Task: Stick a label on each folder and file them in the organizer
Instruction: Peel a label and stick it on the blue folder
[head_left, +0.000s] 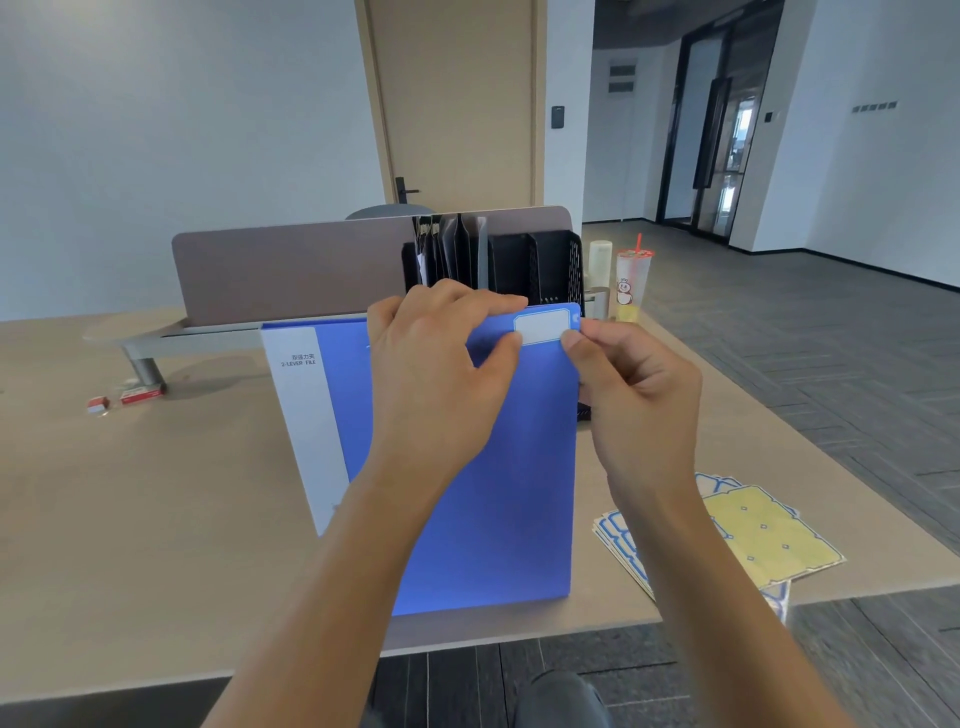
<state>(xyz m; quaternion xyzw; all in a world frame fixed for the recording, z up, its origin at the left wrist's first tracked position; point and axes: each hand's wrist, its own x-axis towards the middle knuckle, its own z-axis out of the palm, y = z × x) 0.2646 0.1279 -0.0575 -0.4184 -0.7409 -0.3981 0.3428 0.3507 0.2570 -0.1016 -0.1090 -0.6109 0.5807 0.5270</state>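
Observation:
A blue folder (498, 509) with a white spine strip lies on the tan desk (156, 519) in front of me. A white label (540, 327) with a blue border sits at the folder's top right corner. My left hand (441, 374) grips the folder's top edge, its thumb pressing beside the label's left end. The thumb and forefinger of my right hand (634, 389) pinch the label's right end at the folder's edge. Behind the folder stands a black mesh organizer (550, 265) with several dark folders in its left slots.
Sheets of blue-bordered labels (623, 545) and a yellow backing sheet (769, 530) lie at the desk's right front corner. A drink cup with a red straw (631, 280) stands right of the organizer. Small red and white boxes (140, 396) lie far left. A grey partition (285, 270) crosses the desk.

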